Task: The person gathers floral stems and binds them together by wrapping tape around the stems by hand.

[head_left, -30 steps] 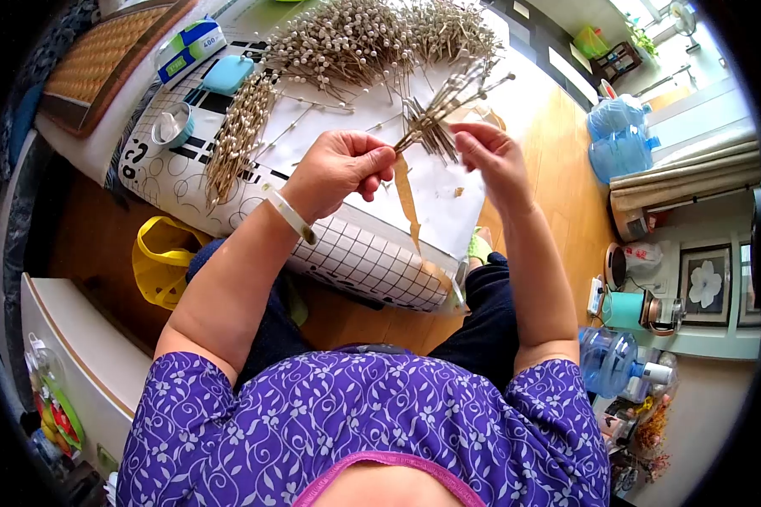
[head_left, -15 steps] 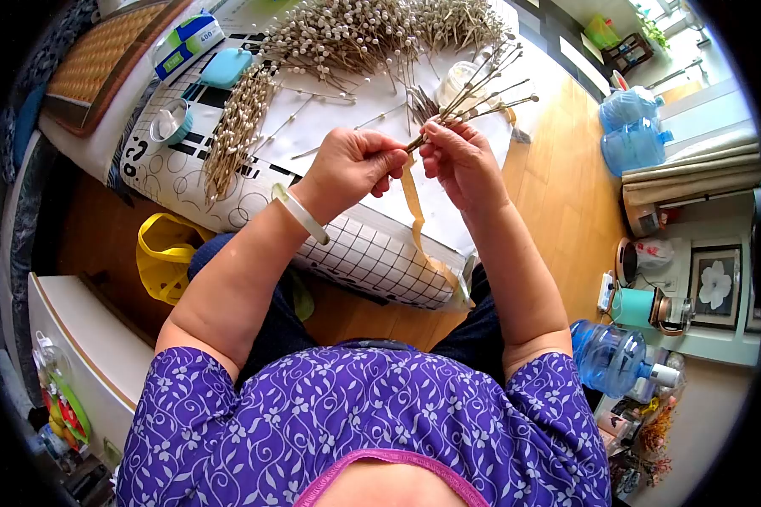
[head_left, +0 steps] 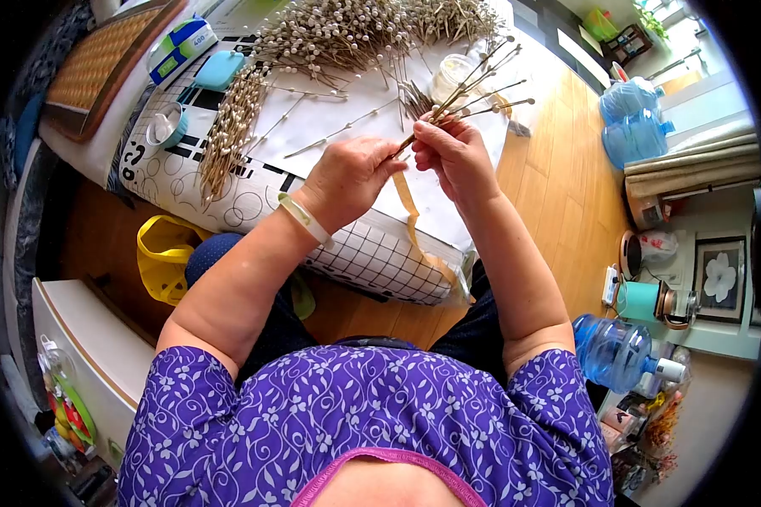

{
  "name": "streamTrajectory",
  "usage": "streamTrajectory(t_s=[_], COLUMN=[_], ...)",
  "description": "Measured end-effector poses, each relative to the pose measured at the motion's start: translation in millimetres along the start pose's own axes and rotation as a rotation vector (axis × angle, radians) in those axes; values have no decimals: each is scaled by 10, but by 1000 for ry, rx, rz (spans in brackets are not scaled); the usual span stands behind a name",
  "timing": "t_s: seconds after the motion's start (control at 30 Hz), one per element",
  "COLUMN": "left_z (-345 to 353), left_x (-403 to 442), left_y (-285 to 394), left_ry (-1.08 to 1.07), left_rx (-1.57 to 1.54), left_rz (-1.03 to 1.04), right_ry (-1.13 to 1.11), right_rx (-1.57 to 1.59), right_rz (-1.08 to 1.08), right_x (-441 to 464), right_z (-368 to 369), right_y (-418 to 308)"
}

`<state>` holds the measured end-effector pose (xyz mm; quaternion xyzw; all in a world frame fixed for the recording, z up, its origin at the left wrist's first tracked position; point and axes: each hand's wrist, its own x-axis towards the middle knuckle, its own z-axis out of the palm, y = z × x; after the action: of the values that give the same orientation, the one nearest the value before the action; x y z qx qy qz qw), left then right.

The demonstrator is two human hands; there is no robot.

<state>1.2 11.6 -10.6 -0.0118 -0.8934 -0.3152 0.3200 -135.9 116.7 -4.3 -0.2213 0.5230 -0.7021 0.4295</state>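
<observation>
My right hand [head_left: 458, 160] is closed around a thin bundle of dry brown stems [head_left: 462, 95], whose dark tips fan out to the upper right. Close beside it, my left hand [head_left: 347, 177] pinches the lower end of the same bundle, and a pale bangle circles that wrist. A tan strip of tape [head_left: 408, 203] hangs from between the hands over the table's front edge. Behind the hands lie piles of dry stems with white buds [head_left: 334, 38]. A smaller bunch of budded stems [head_left: 228, 139] rests to the left, and a few single stems lie on the white sheet [head_left: 313, 127].
A round clear tub [head_left: 455, 78] stands behind the bundle. On the left are a teal-rimmed cup [head_left: 167, 125], a light-blue case [head_left: 220, 69] and a tissue pack [head_left: 182, 49]. A yellow bag [head_left: 162, 258] sits on the floor. Large blue water bottles [head_left: 613, 353] stand at the right.
Both hands have shifted slightly down, with the left also moving a little left along the stems. The bundle and the hanging tape have moved with them. Both hands keep their hold.
</observation>
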Motion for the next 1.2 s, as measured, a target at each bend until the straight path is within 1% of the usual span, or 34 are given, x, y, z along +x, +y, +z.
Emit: streamTrajectory(t_s=[0.07,0.2,0.27,0.33,0.4,0.47,0.5,0.53,0.57,0.6,0.67,0.7,0.73,0.8,0.83,0.9,0.93,1.0,1.03,1.2], left_z=[27,5,-5,-5,-20,-34,-52,-68,-77,-77,-110,-146,-162,-103,-85,-83,-79,-58,-70,-53], left_x=[-27,6,12,6,20,4,-2,3,16,22,8,0,-8,-34,-42,-44,-36,-49,-50,-22], left_y=[-15,2,-17,-31,-24,12,28,42,47,39,-9,-32,-45,-45,-55,-13,-7,4,10,18], left_ry=[-14,-10,7,21,36,60,59,62,66,69,56,63,36,-9,-14,-29,-27,-20,-59,-56], left_rx=[-62,-29,178,176,175,23,27,-17,-65,-65,-22,-18,-2,0,7,48,51,97,118,132], left_rz=[-128,-127,-13,-4,10,-120,-123,-200,-272,-270,-257,-268,-257,-241,-192,-101,-104,-55,-81,-47], right_ry=[-18,-17,-22,-26,-78,-65,-128,-193,-130,-132,84,174,90,32,39,19,16,-193,-231,-225], right_rx=[9,45,72,95,143,140,172,201,143,140,-1028,-1242,-1348,-1322,-1319,-1511,-1508,-1496,-1484,-1444], right_rz=[-3,-25,-14,-10,14,19,25,30,27,25,-503,-696,-818,-1061,-1058,-1260,-1262,-1084,-1055,-1036], right_x=[12,8,3,15,34,16,17,26,-6,-32,-75,-161,-241,-281,-258,-161,-129,-119,-130,-99], right_z=[-18,2,25,11,-9,-16,-24,-12,44,10,-89,-51,-43,51,54,65,49,7,14,-15], right_y=[21,43,72,93,122,111,98,79,31,20,4,-44,-101,-160,-165,-188,-194,-192,-216,-151])
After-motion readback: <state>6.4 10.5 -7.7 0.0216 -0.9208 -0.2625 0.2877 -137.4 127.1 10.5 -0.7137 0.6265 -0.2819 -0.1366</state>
